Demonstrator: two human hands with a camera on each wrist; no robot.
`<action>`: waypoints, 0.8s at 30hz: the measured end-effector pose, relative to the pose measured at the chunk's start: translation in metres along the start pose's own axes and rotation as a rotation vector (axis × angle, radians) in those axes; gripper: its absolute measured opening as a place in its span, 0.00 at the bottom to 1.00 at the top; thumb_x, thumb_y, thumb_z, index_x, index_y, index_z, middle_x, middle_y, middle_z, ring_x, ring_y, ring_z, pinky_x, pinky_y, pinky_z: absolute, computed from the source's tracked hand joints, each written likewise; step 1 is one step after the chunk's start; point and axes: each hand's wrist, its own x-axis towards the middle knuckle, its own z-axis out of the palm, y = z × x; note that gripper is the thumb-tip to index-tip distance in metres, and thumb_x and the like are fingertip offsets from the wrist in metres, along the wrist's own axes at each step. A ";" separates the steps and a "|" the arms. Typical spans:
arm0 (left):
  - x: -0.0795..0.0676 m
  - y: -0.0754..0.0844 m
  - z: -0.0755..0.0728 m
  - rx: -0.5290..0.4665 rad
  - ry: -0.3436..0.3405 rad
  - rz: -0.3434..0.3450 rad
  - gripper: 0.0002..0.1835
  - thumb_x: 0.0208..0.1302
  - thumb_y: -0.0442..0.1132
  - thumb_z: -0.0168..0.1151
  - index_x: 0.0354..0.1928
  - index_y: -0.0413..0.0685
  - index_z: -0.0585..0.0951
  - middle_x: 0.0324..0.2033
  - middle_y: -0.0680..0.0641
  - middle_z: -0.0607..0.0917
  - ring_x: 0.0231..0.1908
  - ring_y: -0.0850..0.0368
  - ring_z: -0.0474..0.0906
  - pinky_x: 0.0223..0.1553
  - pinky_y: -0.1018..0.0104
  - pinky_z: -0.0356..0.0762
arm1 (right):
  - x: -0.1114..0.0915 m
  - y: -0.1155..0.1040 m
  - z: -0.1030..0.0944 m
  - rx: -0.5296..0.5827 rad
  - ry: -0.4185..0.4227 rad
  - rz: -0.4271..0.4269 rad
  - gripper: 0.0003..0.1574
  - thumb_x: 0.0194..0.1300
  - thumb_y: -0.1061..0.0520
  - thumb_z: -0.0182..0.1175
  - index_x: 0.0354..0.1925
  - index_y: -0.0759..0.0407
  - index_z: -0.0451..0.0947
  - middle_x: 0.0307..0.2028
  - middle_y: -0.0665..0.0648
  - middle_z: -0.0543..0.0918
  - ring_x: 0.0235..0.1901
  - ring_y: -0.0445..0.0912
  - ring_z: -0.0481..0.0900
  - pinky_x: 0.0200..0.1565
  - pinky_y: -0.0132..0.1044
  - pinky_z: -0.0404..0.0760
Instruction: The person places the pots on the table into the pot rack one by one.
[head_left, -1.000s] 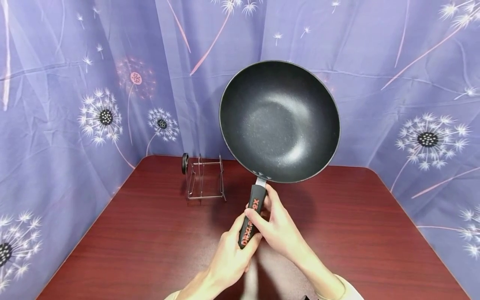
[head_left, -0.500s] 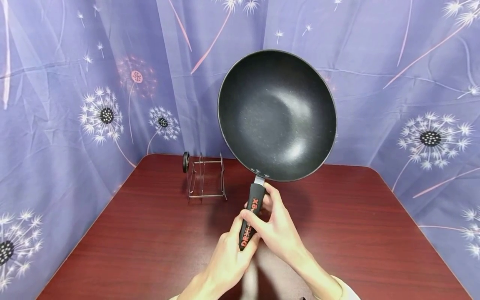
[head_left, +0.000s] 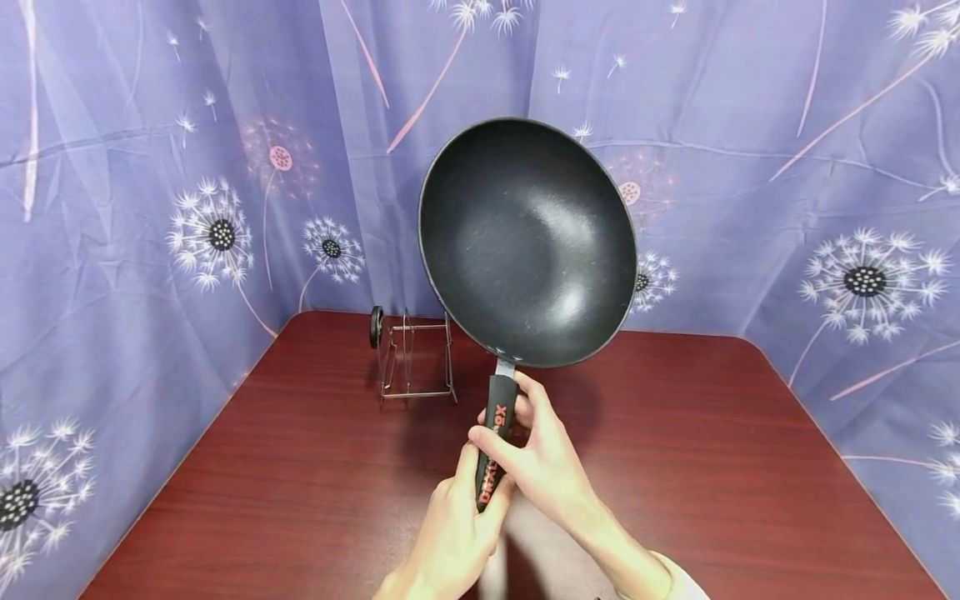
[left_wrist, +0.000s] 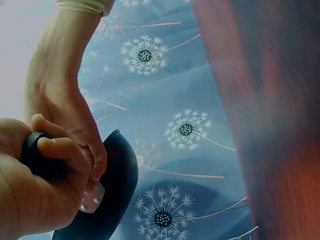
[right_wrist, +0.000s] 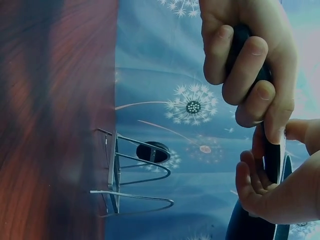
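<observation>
A black wok [head_left: 517,233] is held up over the table, its dark, shiny inside facing me. Red lettering runs along its black handle [head_left: 501,400], and a short metal neck joins handle to bowl. My left hand [head_left: 453,521] grips the handle's lower end; the left wrist view shows those fingers [left_wrist: 62,150] curled round it. Higher up, my right hand [head_left: 546,458] holds the handle, thumb across the front and fingers behind. In the right wrist view the left hand [right_wrist: 250,75] appears above the right hand [right_wrist: 285,195], both on the handle. Part of the lettering is hidden under the right thumb.
A wire rack [head_left: 416,358] stands on the red-brown wooden table [head_left: 315,467] at the back left, a round black piece [head_left: 377,327] on its left side. The wok's rim overlaps the rack's right end in the head view. A purple dandelion-print curtain [head_left: 225,100] surrounds the table.
The wok has moved left, toward the rack, and looks a little narrower now. Its handle stands slightly more upright. Both hands have moved left with it, keeping their hold.
</observation>
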 end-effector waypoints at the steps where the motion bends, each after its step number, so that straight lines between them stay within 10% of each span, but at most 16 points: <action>1: -0.001 0.000 0.000 0.004 0.002 -0.007 0.14 0.70 0.43 0.61 0.53 0.50 0.72 0.23 0.57 0.83 0.24 0.70 0.75 0.26 0.75 0.73 | 0.000 0.001 0.001 -0.003 0.000 -0.002 0.43 0.58 0.54 0.72 0.65 0.44 0.62 0.40 0.50 0.86 0.37 0.43 0.83 0.46 0.32 0.78; 24: -0.010 0.000 -0.003 0.177 0.154 -0.014 0.19 0.64 0.37 0.65 0.54 0.43 0.72 0.20 0.55 0.81 0.20 0.63 0.78 0.20 0.71 0.71 | 0.006 0.001 0.013 -0.003 -0.103 -0.067 0.42 0.60 0.54 0.69 0.67 0.43 0.60 0.42 0.45 0.86 0.40 0.43 0.83 0.49 0.34 0.77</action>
